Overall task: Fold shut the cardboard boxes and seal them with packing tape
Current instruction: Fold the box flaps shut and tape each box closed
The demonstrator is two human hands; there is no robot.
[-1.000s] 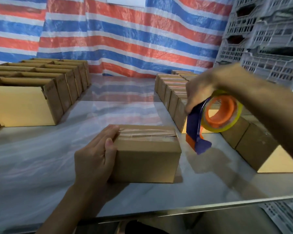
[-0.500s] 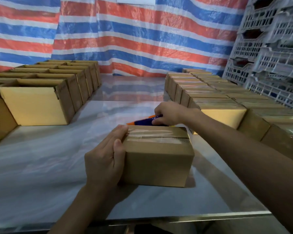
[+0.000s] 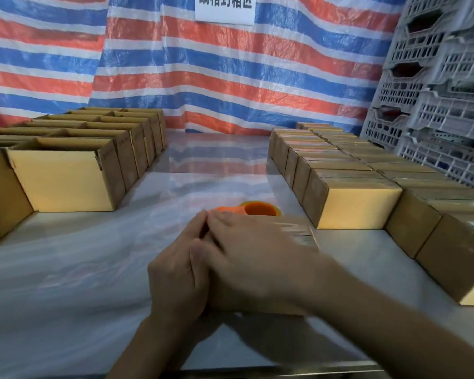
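The taped cardboard box (image 3: 298,233) sits centre on the near side of the table (image 3: 66,269). The left hand (image 3: 178,272) grasps its left end. The blurred right hand (image 3: 246,255) lies flat on top, fingers straight. An orange tape dispenser (image 3: 257,209) lies just behind.

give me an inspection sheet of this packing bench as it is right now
surface: table under a glossy plastic sheet
job's things: taped box mid-table; tape dispenser lying behind it; open boxes in rows left; closed boxes in rows right
clutter: nothing seen
grips: left grip against the taped box's left end, hold unclear; right grip flat on its top, blurred
cables: nothing seen
surroundings: striped tarp behind, paper sign on it, grey crates stacked right
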